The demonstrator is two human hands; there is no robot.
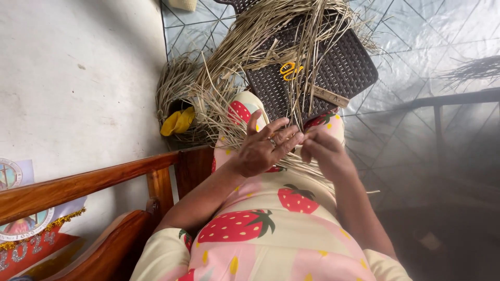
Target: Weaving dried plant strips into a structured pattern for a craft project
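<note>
My left hand (263,145) rests over my lap with fingers spread, a ring on one finger, touching a bundle of dried straw strips (271,39). My right hand (325,153) is right beside it, fingers pinched on a few thin straw strands (299,99) that run up toward a dark woven plastic stool (344,67). Yellow-handled scissors (290,70) and a wooden stick (329,96) lie on the stool among the straw. My lap is covered by a strawberry-print garment (260,224).
A basket-like straw heap with a yellow cloth (178,120) sits on the tiled floor at left. A wooden chair arm (94,182) runs along the left. A white wall (73,78) is beyond it; a dark railing (448,99) at right.
</note>
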